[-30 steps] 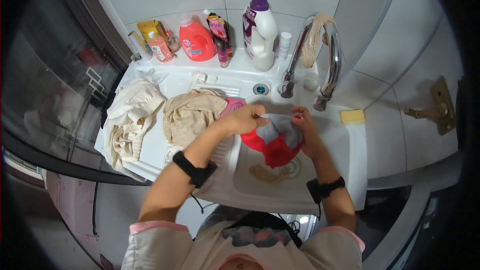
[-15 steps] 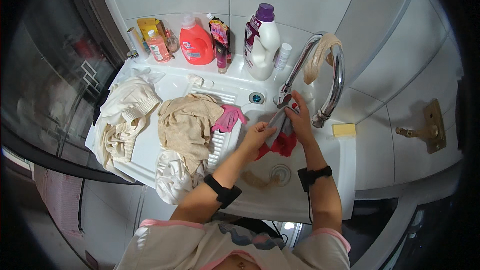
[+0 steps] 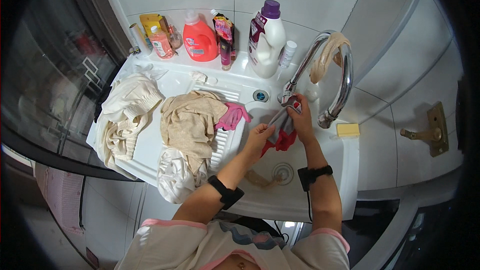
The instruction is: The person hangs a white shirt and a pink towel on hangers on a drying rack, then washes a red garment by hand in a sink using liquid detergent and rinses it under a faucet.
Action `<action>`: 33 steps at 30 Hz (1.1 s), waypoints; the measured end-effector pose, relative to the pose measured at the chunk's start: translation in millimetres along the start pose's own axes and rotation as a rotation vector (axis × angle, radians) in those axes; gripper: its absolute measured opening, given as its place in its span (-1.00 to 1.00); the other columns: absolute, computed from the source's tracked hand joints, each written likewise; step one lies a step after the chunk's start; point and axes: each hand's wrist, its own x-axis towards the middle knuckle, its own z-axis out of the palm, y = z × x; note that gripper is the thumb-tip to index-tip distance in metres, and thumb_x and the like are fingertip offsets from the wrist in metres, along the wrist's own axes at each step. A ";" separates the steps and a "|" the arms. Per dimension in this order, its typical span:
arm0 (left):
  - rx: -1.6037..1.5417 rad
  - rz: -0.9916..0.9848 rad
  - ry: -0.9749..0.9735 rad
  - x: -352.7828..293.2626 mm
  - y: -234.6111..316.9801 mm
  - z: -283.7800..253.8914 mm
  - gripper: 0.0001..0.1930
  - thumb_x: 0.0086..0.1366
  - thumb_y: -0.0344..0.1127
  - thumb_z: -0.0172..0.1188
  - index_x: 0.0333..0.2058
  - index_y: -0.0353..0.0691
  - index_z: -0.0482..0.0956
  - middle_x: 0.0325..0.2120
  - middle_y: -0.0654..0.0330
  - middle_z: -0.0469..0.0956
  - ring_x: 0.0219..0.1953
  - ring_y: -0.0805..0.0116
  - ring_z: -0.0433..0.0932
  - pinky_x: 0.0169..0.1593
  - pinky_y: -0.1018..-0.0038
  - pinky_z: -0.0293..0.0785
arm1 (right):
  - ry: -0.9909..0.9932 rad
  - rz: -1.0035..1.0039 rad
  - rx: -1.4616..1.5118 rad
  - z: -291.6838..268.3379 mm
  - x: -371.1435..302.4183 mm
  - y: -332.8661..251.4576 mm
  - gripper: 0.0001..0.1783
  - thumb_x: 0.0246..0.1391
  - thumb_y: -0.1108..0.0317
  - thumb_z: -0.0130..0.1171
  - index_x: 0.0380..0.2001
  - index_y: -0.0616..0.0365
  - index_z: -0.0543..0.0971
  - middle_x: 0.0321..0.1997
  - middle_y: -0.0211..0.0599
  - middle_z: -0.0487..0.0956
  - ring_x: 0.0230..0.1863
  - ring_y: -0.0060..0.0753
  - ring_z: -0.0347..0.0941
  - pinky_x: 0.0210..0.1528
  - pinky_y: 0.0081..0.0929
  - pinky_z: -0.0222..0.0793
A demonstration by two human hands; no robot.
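Note:
Over the sink basin [image 3: 327, 190] I hold a small grey-and-red garment [image 3: 286, 140] with both hands; its exact kind is hard to make out. My left hand [image 3: 261, 137] pinches its grey left edge, fingers closed. My right hand [image 3: 301, 117] grips the upper right part, close to the faucet base. The red part hangs down below the fingers. Above and right of my hands arches the chrome faucet [image 3: 347, 82], with a beige stocking-like cloth [image 3: 328, 57] draped over it. Another beige cloth [image 3: 257, 179] lies in the basin beside the drain [image 3: 283, 173].
A beige garment [image 3: 187, 120], a pink cloth [image 3: 232, 116] and white clothes [image 3: 130, 102] lie on the washboard side at left. A red detergent bottle [image 3: 199, 42], a white purple-capped bottle [image 3: 267, 45] and smaller bottles line the back ledge. Yellow soap [image 3: 348, 130] sits on the right rim.
The whole view has shifted slightly. Both hands keep their hold on the grey-and-red garment, and their grip looks nearly the same.

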 end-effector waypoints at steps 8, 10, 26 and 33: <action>-0.106 -0.052 0.129 0.6 -3.7 8.1 -0.80 0.20 -0.22 -0.06 -0.44 -0.25 0.39 -0.53 0.29 0.44 -0.51 0.55 0.40 -0.43 0.58 0.37 | 0.014 0.014 -0.135 -2.3 -8.6 -8.1 -0.52 -0.13 0.60 -0.07 -0.05 0.12 0.21 -0.06 -0.26 0.29 -0.15 -0.43 0.28 -0.12 -0.56 0.19; -0.061 0.001 0.125 7.3 -13.0 -0.5 -0.80 0.21 -0.22 -0.07 -0.42 -0.24 0.40 -0.54 0.30 0.42 -0.53 0.55 0.37 -0.43 0.60 0.33 | -0.001 0.016 -0.124 0.1 -11.5 -10.2 -0.51 -0.13 0.60 -0.07 -0.04 0.11 0.21 -0.04 -0.27 0.28 -0.14 -0.42 0.27 -0.11 -0.57 0.19; -0.060 0.035 0.212 29.9 -48.3 -4.0 -0.83 0.20 -0.25 -0.09 -0.40 -0.24 0.35 -0.51 0.25 0.41 -0.48 0.49 0.39 -0.39 0.57 0.36 | -0.023 0.022 -0.066 3.9 -15.6 -13.3 -0.52 -0.12 0.58 -0.09 -0.04 0.13 0.19 -0.03 -0.26 0.25 -0.04 -0.39 0.19 -0.02 -0.57 0.09; -0.068 0.016 0.236 26.8 -45.6 3.3 -0.82 0.20 -0.24 -0.08 -0.40 -0.24 0.37 -0.51 0.26 0.38 -0.49 0.51 0.35 -0.38 0.60 0.32 | -0.028 0.006 -0.090 -1.5 -16.0 -5.9 -0.53 -0.11 0.58 -0.09 -0.05 0.12 0.18 -0.01 -0.24 0.22 -0.01 -0.34 0.17 0.01 -0.56 0.06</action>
